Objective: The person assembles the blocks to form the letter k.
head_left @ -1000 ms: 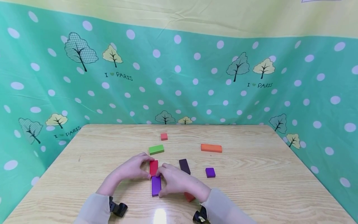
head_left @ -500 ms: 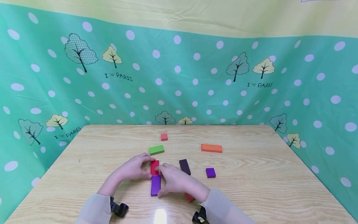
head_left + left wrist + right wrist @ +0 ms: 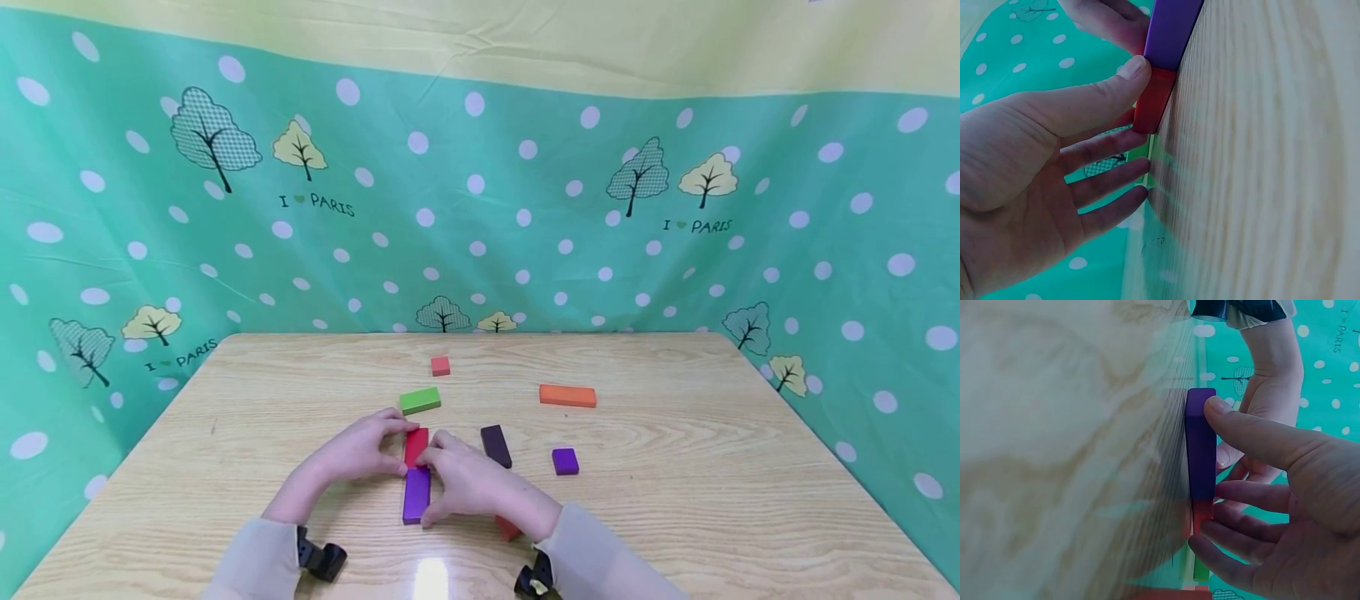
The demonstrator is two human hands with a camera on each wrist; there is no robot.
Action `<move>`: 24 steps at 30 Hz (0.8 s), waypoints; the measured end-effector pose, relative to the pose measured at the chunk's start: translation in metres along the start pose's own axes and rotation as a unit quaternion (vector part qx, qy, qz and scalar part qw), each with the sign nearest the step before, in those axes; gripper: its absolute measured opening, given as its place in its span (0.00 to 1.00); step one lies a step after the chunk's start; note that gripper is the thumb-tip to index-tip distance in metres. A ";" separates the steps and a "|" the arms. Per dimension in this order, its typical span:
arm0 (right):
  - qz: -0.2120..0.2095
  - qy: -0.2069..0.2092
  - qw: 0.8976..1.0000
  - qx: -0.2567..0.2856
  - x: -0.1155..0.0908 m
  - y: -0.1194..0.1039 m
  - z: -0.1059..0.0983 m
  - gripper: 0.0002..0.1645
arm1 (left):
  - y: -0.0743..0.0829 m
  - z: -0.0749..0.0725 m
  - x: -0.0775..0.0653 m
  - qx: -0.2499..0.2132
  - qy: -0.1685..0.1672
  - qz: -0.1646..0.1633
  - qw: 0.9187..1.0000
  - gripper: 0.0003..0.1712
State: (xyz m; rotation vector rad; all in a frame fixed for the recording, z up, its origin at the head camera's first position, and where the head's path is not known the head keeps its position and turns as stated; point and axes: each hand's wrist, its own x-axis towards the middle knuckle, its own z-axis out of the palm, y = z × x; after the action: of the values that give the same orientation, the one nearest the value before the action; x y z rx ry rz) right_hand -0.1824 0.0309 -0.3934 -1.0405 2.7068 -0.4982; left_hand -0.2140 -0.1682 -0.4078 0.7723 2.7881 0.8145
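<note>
Pinching the red block (image 3: pixel 416 443), left hand (image 3: pixel 363 450) faces right hand (image 3: pixel 467 479) gripping purple block (image 3: pixel 417 495); blocks look light, stiff, best held endwise.

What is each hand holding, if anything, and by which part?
Left hand: red rectangular block, by its left side. Right hand: purple rectangular block, by its right side.

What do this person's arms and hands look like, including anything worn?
The left hand and right hand are bare, with no glove or ring showing. The left sleeve and right sleeve are plain pale grey. Each wrist carries a black device: the left device has a rounded, barrel-like end; the right device shows a small pale patch.
</note>
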 end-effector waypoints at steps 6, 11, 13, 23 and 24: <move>-0.022 0.008 1.000 -0.011 0.001 0.001 0.000 0.36 | 0.002 -0.001 -0.001 -0.008 -0.002 0.012 1.000 0.35; -0.038 0.013 0.999 -0.017 0.001 0.001 0.000 0.36 | 0.004 -0.001 -0.001 -0.016 0.000 0.007 1.000 0.35; -0.038 0.014 0.999 -0.015 0.002 0.002 0.000 0.36 | 0.005 -0.001 -0.001 -0.019 0.002 0.005 1.000 0.35; -0.038 0.010 0.999 -0.010 0.001 0.002 -0.001 0.36 | 0.007 0.001 -0.003 0.000 0.017 0.000 1.000 0.35; -0.037 0.008 0.999 -0.010 0.001 0.003 -0.001 0.37 | 0.008 0.001 -0.003 0.000 0.022 0.000 1.000 0.35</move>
State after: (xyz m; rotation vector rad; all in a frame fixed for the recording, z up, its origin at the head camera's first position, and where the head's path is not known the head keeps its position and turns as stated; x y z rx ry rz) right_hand -0.1849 0.0324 -0.3934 -1.1506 2.7004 -0.4964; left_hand -0.2072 -0.1637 -0.4046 0.7623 2.8257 0.8411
